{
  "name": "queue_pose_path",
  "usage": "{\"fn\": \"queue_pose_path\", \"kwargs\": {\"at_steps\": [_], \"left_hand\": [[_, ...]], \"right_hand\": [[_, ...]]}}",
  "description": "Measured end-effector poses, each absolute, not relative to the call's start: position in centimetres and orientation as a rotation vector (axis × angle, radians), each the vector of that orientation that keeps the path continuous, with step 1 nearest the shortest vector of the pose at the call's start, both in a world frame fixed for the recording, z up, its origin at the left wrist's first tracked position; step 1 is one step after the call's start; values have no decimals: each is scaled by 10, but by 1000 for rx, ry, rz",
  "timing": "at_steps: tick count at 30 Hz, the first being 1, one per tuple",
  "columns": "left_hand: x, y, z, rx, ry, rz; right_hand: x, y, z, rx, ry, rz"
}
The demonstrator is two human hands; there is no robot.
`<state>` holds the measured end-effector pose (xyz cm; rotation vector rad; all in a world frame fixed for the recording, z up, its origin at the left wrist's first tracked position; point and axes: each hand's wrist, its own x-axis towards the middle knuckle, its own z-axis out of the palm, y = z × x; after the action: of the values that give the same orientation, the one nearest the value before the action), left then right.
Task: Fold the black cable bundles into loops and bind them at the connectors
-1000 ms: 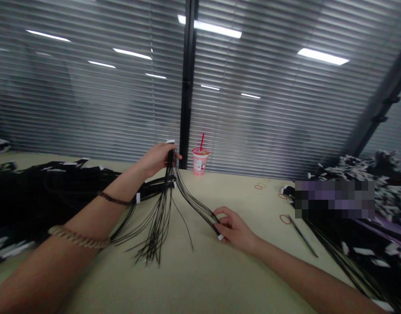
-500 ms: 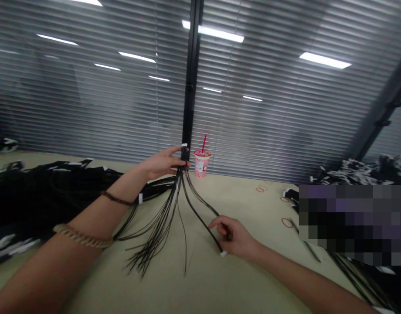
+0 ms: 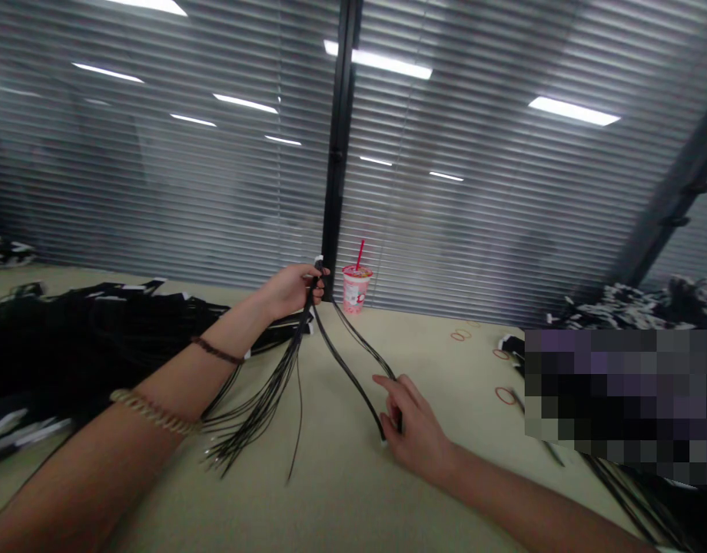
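My left hand (image 3: 289, 289) is raised above the beige table (image 3: 353, 491) and grips the top of a bundle of thin black cords (image 3: 261, 399). Most cords hang down and fan out to the lower left, their ends touching the table. A few separated cords (image 3: 353, 369) run down to the right into my right hand (image 3: 414, 430). That hand rests on the table with thumb and fingers pinched around those cords, near a white tag end.
A pink cup with a red straw (image 3: 355, 288) stands at the table's back by a black window post. Piles of black cords with white tags lie at left (image 3: 71, 346) and right (image 3: 624, 307). Red rubber bands (image 3: 505, 395) lie scattered at right. Blinds fill the background.
My left hand has closed more tightly on the bundle top and the hanging cords swung left. My right hand slid slightly toward me along the separated cords.
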<state>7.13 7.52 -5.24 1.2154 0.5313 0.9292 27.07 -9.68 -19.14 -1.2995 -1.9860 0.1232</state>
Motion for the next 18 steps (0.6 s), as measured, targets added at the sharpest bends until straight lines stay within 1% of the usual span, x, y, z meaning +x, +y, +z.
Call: {"fn": "queue_pose_path", "kwargs": {"at_steps": [3, 8, 10, 14, 18], "left_hand": [[68, 79, -52, 1137, 509, 949], [62, 78, -48, 1211, 479, 954], [62, 75, -46, 1291, 514, 983], [60, 71, -44, 1524, 731, 1084], [48, 72, -41, 1754, 781, 1003]], "right_hand": [[270, -97, -191, -1254, -2017, 136], [271, -96, -193, -1355, -1992, 90], [270, -97, -193, -1400, -1979, 61], [270, -99, -192, -1467, -1918, 50], [270, -96, -192, -1489, -1844, 67]]}}
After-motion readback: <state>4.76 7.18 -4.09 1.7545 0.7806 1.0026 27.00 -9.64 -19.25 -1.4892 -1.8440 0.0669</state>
